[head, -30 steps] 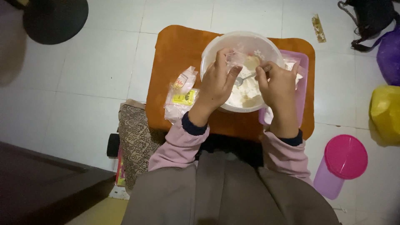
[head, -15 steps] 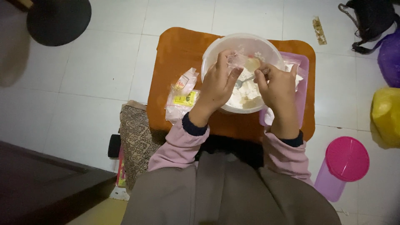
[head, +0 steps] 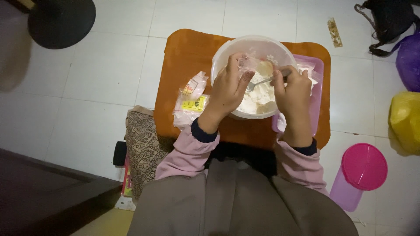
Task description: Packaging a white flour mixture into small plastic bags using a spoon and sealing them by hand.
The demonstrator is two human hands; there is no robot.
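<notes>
A white plastic bowl of pale dough or flour mix stands on an orange tray-table. Over the bowl my left hand pinches a small clear plastic bag. My right hand grips a metal spoon whose tip points into the bag's opening. Both hands hover above the bowl's near half and hide part of its contents.
Clear packets with yellow labels lie left of the bowl. A pink tray sits under my right hand. On the tiled floor are a pink-lidded jug, a yellow bag, a purple bag, a black round object and a patterned cloth.
The spoon in my right hand has moved from the bowl's contents up to the small bag held by my left hand. The bowl and tray stay put.
</notes>
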